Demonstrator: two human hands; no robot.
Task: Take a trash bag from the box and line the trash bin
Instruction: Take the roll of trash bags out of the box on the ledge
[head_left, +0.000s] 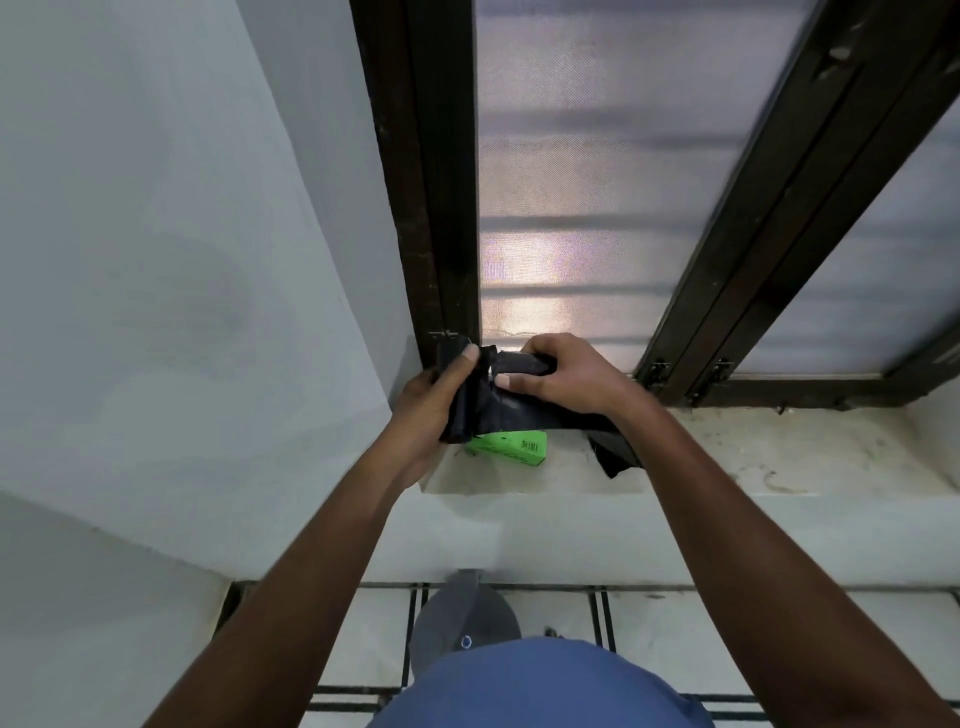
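Step in hand: judged to be separating one trash bag from the black roll, above the window sill
Left hand (431, 402): curled round the folded end of the trash bag (470, 402), thumb pressed flat on top of it near the window frame (436, 208)
Right hand (563, 371): fingers curled over the black roll (519, 364), thumb tucked beneath against the plastic; it pinches the roll close to where the left hand grips
Trash bag position: stretched between both hands above the left end of the sill (779, 457), a loose tail (615, 454) hanging under the right wrist and reaching down toward the sill
Box (511, 447): green, lying flat on the sill near its left end, just below the hands and partly hidden by the plastic
Trash bin (462, 618): the grey rounded shape on the tiled floor under the sill's front edge may be it; I cannot tell for sure
Doing it well: keep the two grips close on either side of the perforation, which cannot be made out here, and pull apart sharply so that only one bag tears free
Risk: a slow pull may stretch the thin film or unroll more than one bag
Progress: early; bag out of the box, bin not yet lined
Next need: shake the bag open and find its mouth
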